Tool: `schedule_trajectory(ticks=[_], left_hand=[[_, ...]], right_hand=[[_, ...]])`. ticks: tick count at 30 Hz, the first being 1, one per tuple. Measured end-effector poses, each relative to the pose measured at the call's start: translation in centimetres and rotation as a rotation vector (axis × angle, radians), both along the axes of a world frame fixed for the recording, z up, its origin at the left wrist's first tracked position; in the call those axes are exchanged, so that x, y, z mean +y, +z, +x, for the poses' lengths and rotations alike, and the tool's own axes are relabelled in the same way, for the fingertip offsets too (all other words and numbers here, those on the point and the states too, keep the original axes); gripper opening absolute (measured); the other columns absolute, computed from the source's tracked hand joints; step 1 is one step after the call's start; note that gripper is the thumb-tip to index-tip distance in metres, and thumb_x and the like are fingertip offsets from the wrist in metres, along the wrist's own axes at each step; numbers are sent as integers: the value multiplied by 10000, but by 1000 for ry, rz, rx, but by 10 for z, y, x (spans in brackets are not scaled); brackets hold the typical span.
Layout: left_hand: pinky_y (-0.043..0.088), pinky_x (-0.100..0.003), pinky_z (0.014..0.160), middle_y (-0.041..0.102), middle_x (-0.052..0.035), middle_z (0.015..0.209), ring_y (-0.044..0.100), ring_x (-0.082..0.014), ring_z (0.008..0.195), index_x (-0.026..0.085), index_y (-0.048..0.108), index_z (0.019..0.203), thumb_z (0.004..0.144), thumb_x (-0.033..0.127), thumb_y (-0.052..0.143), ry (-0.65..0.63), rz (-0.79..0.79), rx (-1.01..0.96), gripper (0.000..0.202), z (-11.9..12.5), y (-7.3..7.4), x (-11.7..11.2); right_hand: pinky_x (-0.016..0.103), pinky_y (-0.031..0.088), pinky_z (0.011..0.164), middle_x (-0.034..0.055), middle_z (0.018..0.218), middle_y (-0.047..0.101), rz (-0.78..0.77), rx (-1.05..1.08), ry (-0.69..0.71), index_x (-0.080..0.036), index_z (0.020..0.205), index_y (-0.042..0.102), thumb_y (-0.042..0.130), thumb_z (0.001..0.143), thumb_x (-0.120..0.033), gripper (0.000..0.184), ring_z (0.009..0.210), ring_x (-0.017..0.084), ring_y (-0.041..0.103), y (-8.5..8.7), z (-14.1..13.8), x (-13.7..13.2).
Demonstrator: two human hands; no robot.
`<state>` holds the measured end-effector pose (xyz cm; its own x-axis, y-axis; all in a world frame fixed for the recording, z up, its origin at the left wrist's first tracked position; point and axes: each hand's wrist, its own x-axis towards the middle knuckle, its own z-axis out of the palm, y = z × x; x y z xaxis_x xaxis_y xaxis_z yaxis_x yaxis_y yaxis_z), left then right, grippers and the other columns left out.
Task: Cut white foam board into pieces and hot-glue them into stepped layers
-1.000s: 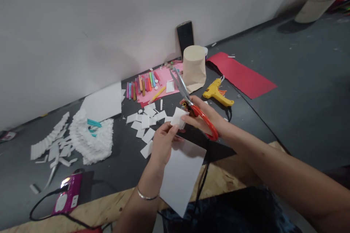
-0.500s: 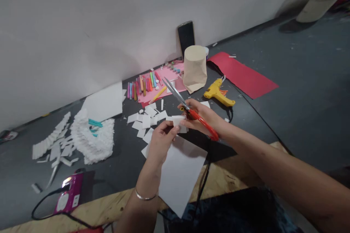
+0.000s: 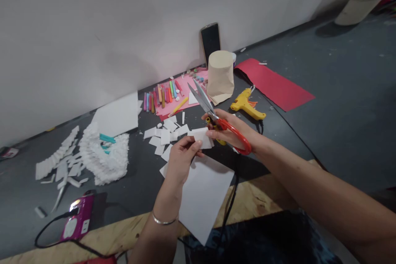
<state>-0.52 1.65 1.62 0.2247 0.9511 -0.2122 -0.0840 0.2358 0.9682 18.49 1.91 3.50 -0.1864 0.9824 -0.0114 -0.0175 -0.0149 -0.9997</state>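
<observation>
My left hand (image 3: 182, 154) pinches a small stack of white paper pieces (image 3: 201, 137) between thumb and fingers. In my right hand (image 3: 230, 128) is a pair of scissors (image 3: 233, 134) with red handles, its slightly parted blades pointing up and away to the left. The right fingertips also touch the paper's edge. Something yellow shows beneath the right hand; its kind is hidden. Below both hands lies a larger white sheet (image 3: 207, 189), reaching over the table's front edge. Cut white paper pieces (image 3: 165, 137) are scattered just beyond my left hand.
A yellow glue gun (image 3: 247, 105) lies right, near red paper (image 3: 275, 84). Behind stand a beige paper-covered cup (image 3: 220, 76) and a phone (image 3: 210, 41). Colored sticks (image 3: 163, 95) rest on pink paper. Left are a fluffy white piece (image 3: 108, 163) and a purple power strip (image 3: 78, 218).
The scissors have swung in my right hand, their handles and blades shifting slightly right. The paper stack has turned a little and shows more of its face. My left hand stays nearly in place.
</observation>
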Motion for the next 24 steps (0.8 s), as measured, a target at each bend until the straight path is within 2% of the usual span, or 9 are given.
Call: schedule_trajectory(ticks=[4,8,14,19,24], left_hand=[[523,-189,538,650,0,727,573,-67,523,153,708,813,670,340,810,-12,2,10,257,-1,-1,0],[510,-186,515,631,15,672,558,-62,501,149,689,779,641,345,829,14,-23,-10,278,0,0,-1],[355,-148,381,583,42,624,536,-62,494,165,579,697,593,286,855,221,-120,-233,320,2,6,2],[286,-147,381,615,42,722,594,-72,609,195,565,761,605,208,838,490,-226,-452,315,-5,7,11],[318,-147,420,578,36,716,573,-64,629,196,569,747,713,261,775,502,-154,-447,218,-11,2,15]], right_hand=[[293,483,665,-23,797,557,17,8,-4,-211,1042,521,748,706,-363,434,696,131,558,-1,-1,1],[292,474,661,-17,796,560,30,-18,-14,-200,1055,516,731,722,-378,435,690,133,554,-3,-2,2],[296,451,685,-6,822,571,183,-218,-89,-203,1088,474,655,793,-477,441,712,152,534,-7,-4,-4],[305,440,685,41,884,608,247,-522,33,-185,1152,446,648,786,-561,562,744,190,565,-2,-7,-12],[340,450,739,114,995,631,275,-713,116,-186,1155,476,635,780,-615,592,898,263,606,-9,-15,-14]])
